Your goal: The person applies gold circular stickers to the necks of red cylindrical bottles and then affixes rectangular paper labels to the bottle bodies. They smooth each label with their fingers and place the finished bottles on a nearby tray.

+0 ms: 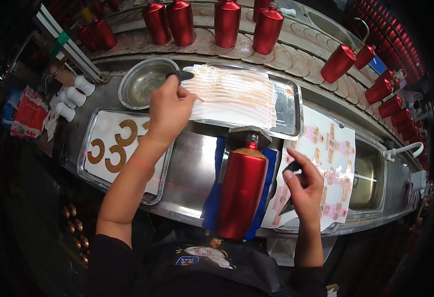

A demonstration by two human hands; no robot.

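Note:
My left hand [172, 109] is raised at the near edge of the metal bowl, beside the sheet of gold-striped decals [231, 94]. Its fingers are pinched; a small black piece [180, 75] shows at them, its kind unclear. My right hand [306, 188] is closed round a black, flat, pointed piece like a scraper [287, 207], over the patterned decal sheet. Between my hands a glossy red bottle [243, 193] lies on a blue cradle [212, 198], neck pointing away from me. A gold decal [248, 152] covers its shoulder.
A metal bowl [128, 89] of liquid stands at the back left. Gold C-shaped decals [119, 159] lie in a left tray [82, 161]. Pink-gold decals [331, 166] lie near a sink [367, 185]. Red bottles [228, 24] line a conveyor [207, 48] behind.

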